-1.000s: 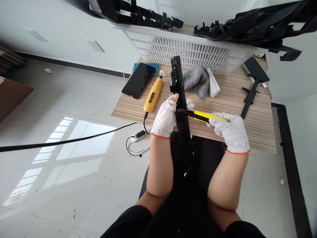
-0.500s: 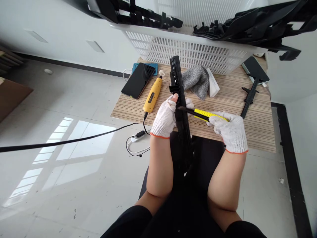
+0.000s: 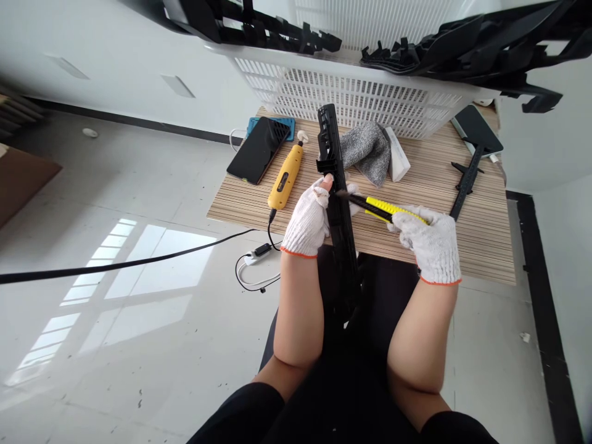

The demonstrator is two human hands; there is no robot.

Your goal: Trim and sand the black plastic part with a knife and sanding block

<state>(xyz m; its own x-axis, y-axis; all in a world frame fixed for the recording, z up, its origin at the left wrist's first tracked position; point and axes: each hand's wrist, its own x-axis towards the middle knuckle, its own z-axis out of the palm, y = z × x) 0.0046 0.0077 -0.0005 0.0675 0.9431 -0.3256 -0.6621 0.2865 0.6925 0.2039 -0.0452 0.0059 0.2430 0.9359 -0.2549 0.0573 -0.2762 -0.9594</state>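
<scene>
A long black plastic part [image 3: 340,213] stands tilted in front of me, its upper end over the table and its lower end by my lap. My left hand [image 3: 308,216], in a white knit glove with the thumb tip bare, is closed around its middle; some of the fingers are hidden behind it. My right hand [image 3: 428,237], gloved likewise, grips a yellow and black utility knife [image 3: 386,208]. The knife's blade points left and lies over the part just beside my left thumb; whether it touches the surface I cannot tell.
On the wooden table [image 3: 485,246] lie a yellow rotary tool [image 3: 285,177], a dark phone [image 3: 258,151], a grey cloth [image 3: 370,151], a small white box [image 3: 398,157] and a black caliper [image 3: 467,182]. Behind, a white basket [image 3: 342,80] holds black plastic parts [image 3: 444,52]. A cable [image 3: 139,262] crosses at left.
The knife in my right hand has tilted and shifted slightly, its blade end moving a little up and right along the part. My left hand and the black part are nearly still.
</scene>
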